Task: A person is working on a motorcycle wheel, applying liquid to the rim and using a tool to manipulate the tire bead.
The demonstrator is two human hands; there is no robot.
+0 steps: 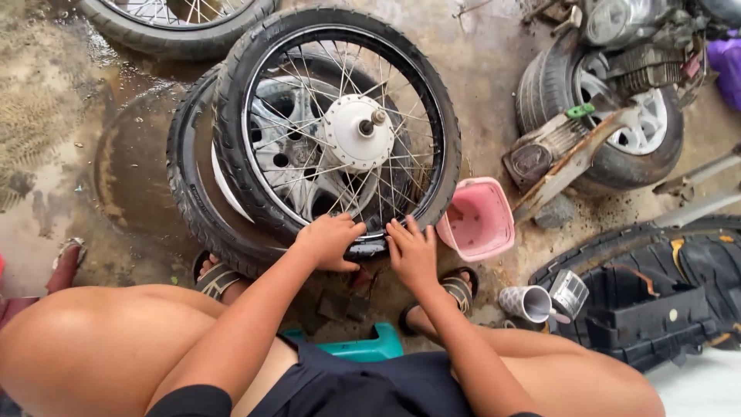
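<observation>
Left hand [328, 241] fingers curled gripping spoked wheel's tyre [231, 100], right hand [413, 251] fingers spread flat on it

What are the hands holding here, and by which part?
Both hands, left and right, press on the near edge of the spoked wheel's tyre. A closed grip cannot be told.

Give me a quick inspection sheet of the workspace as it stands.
Surface: concrete floor, wet and stained.
Job's things: spoked wheel with tyre, lying on a larger tyre.
Clutter: pink tub, metal cup, black plastic panel, teal stool.
Hands: left hand and right hand both pressed on the wheel's near tyre edge.
Cables: nothing seen.
Surroundings: motorcycle rear upper right; another wheel at top.
</observation>
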